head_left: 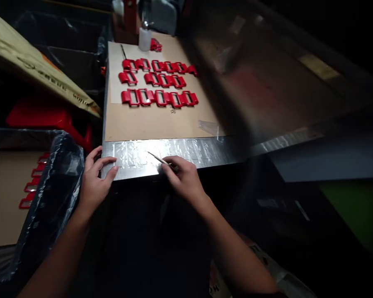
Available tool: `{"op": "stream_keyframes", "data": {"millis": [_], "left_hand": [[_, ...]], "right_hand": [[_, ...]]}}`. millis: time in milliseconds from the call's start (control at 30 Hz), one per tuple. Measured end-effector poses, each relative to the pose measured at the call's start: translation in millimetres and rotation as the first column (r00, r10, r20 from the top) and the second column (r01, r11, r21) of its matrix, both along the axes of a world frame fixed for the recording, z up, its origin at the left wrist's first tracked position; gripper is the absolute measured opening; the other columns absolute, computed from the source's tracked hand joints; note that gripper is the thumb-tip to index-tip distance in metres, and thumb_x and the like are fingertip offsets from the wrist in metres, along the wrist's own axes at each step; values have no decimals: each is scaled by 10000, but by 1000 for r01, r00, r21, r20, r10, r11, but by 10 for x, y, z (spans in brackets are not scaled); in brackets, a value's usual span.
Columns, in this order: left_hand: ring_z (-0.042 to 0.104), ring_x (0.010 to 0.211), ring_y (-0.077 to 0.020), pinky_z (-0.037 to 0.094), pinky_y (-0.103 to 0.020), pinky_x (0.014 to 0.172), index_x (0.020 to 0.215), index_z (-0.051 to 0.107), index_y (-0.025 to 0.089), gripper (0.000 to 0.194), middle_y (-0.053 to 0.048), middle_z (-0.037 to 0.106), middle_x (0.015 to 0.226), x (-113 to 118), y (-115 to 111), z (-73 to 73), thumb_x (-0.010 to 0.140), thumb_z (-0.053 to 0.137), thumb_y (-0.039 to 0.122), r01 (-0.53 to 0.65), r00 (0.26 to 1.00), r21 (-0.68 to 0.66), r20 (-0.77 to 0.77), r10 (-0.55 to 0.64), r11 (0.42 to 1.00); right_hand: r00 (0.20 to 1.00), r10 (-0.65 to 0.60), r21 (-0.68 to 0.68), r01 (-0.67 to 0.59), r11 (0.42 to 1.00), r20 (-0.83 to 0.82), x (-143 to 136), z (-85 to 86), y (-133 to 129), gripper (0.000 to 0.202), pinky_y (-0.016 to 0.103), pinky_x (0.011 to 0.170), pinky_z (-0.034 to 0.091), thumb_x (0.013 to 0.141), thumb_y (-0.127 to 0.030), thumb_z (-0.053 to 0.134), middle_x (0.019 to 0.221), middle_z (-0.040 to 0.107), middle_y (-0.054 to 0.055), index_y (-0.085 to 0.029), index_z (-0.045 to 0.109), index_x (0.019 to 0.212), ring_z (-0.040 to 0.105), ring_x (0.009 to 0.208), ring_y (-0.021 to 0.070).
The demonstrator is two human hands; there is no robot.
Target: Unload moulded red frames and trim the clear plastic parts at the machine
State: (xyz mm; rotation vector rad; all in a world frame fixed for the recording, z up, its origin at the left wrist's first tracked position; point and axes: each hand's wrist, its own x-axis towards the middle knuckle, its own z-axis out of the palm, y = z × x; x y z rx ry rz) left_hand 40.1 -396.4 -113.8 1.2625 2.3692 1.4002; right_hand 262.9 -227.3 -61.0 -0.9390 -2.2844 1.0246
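Film pieces [129,159] near, red frames [126,97] beyond

Our left hand [95,184] spreads at the metal edge [139,173]; our right [186,176] pinches a pointed tool [157,158] over the film. Farther, three rows are laid out, the middle gapped; which are finished, we cannot tell.

This place seems to be a workshop. A metal-edged work table [236,153] carries rows of same red plastic parts [160,98] on brown board [133,124]. Beside its left edge there is a plastic-lined bin [65,165] with more such parts, and a printed sack [40,66] lies near.
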Motion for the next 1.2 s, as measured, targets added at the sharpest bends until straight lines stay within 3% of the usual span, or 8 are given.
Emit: {"op": "stream_keyframes", "data": {"millis": [100,200,367,533,667,800,967,1200], "left_hand": [[494,1376,-318,393,-483,1188,1070,714,203,199,-107,498,1484,116,21,133,926,687,337,-53,993,49,-103,58,997],[617,1178,-279,473,-443,1082,1025,703,192,120,-101,655,1222,448,117,304,928,691,263,-18,982,174,-182,51,985],[681,944,-196,554,-314,866,1092,701,234,151,-32,711,1039,1287,523,497,972,649,309,377,914,132,107,-391,917],[701,876,-208,577,-300,799,992,682,186,224,-57,726,968,1763,958,527,902,709,390,371,767,157,504,-398,915],[698,852,-188,572,-273,783,960,639,162,155,-64,713,930,1905,1195,534,913,626,308,417,798,109,431,-421,902],[690,784,-166,558,-257,720,1015,594,164,172,-53,689,901,1943,1457,567,975,450,248,462,865,-39,241,-440,886],[673,871,-214,524,-319,820,1087,682,229,183,-47,682,1003,1813,1810,671,952,560,248,541,824,-274,-20,-567,796],[671,969,-251,512,-326,851,1178,709,236,266,-84,658,1120,1779,2005,743,1002,520,302,539,691,-509,-187,-698,671]], "right_hand": [[924,-356,-225,320,920,-139,424,-78,62,226,336,755,560,890,-347,678,957,787,65,-193,766,1031,709,818,210],[805,-556,-444,429,786,-206,673,-100,-20,324,323,656,557,866,-307,674,1029,794,82,-182,768,1149,670,708,177],[777,-518,-514,299,804,-359,607,-55,-390,373,411,908,614,870,-301,689,1335,697,94,-237,747,1233,708,1071,256],[704,-515,-512,247,823,-489,588,-71,-506,362,460,1123,531,915,-334,672,1461,588,107,-241,727,1260,577,1354,294],[666,-498,-516,193,834,-556,774,-146,-405,434,455,1160,492,871,-315,719,1497,550,108,-242,704,1299,547,1386,302],[739,-425,-442,192,876,-522,1115,-224,-136,450,444,1006,585,865,-330,706,1399,633,138,-214,689,1300,679,1180,289],[838,-400,-22,423,906,-370,1657,-281,641,404,465,1046,517,911,-308,596,1260,697,162,-137,676,1268,669,1123,261],[998,12,112,-4,994,-68,1701,-68,1468,439,398,1081,478,711,-179,808,1224,696,89,-229,790,1147,652,1146,252]]}}
